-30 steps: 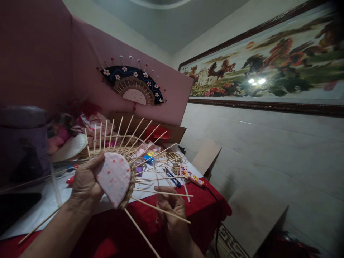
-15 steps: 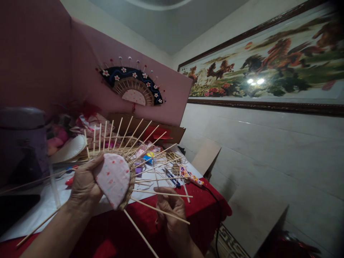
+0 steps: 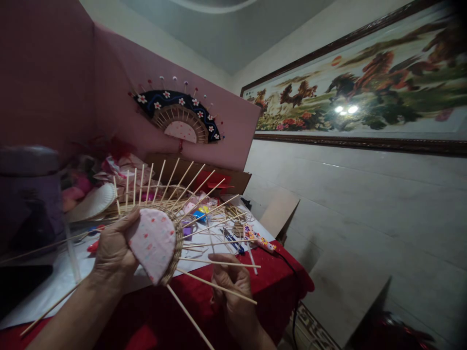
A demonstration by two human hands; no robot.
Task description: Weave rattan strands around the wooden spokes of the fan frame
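In the head view, a half-round woven fan frame (image 3: 178,243) is held up over the table. Its middle is a pale half-disc of cloth (image 3: 152,243) with small red and blue prints, edged by a braided brown band. Thin wooden sticks (image 3: 204,194) radiate from that band. My left hand (image 3: 116,245) is closed on the fan's left side, thumb over the cloth. At the lower right sticks, my right hand (image 3: 232,282) is closed, with its fingers around a thin pale weaving strand (image 3: 210,236) that rises from the fingertips. Part of this grip is hidden.
Utility cutters (image 3: 233,240), a flower-patterned glue gun (image 3: 259,238) with a cord and small bags lie beyond the fan on the white sheet. A paper plate (image 3: 93,203) stands left. A finished dark fan (image 3: 181,114) hangs on the pink board. Red cloth (image 3: 277,282) covers the table edge.
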